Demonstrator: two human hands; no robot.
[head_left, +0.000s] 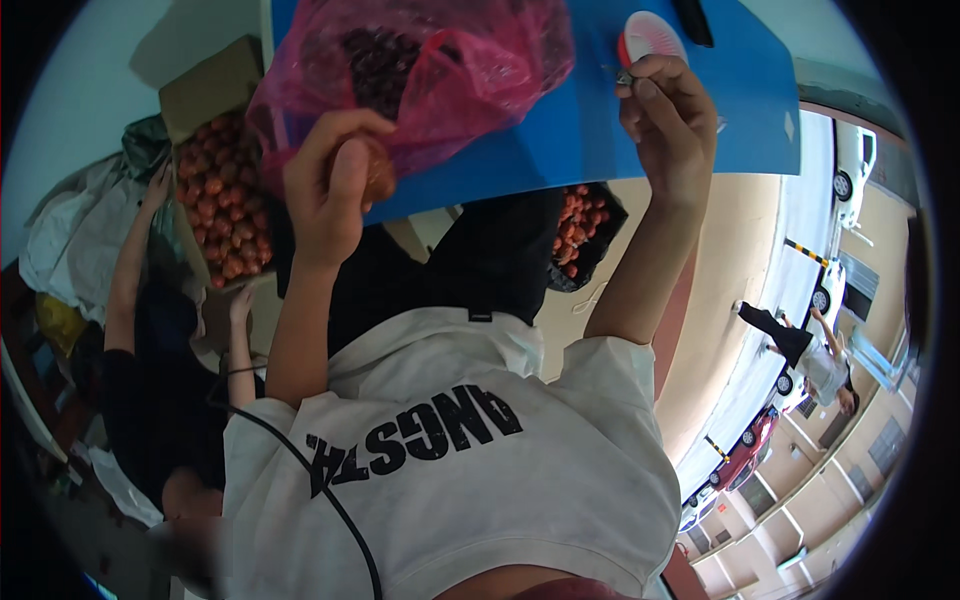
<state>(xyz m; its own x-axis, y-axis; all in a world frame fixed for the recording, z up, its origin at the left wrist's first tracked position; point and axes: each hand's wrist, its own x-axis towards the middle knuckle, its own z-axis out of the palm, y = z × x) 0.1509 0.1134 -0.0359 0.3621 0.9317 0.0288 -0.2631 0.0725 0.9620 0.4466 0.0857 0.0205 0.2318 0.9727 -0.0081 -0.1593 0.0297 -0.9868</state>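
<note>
My left hand (pixel 330 190) is closed round a reddish-brown round fruit (pixel 378 172) in front of the blue table's edge. Behind it lies a see-through pink plastic bag (pixel 500 75) with a heap of small dark purple pieces (pixel 380 62) showing in it. My right hand (pixel 672 125) is raised over the right part of the blue table (pixel 580 125). Its thumb and fingers pinch a small greyish metal piece (pixel 624 77), whose kind I cannot make out. Just beyond those fingertips sits a small red-and-white oval basket (pixel 655 38).
A cardboard box (pixel 205 85) of reddish round fruits (pixel 225 200) stands at the left, a co-worker's hands (pixel 160 185) beside it. A black bag (pixel 585 235) of similar fruits sits below the table. A black object (pixel 692 22) lies at the far edge. A cable (pixel 310 465) crosses my shirt.
</note>
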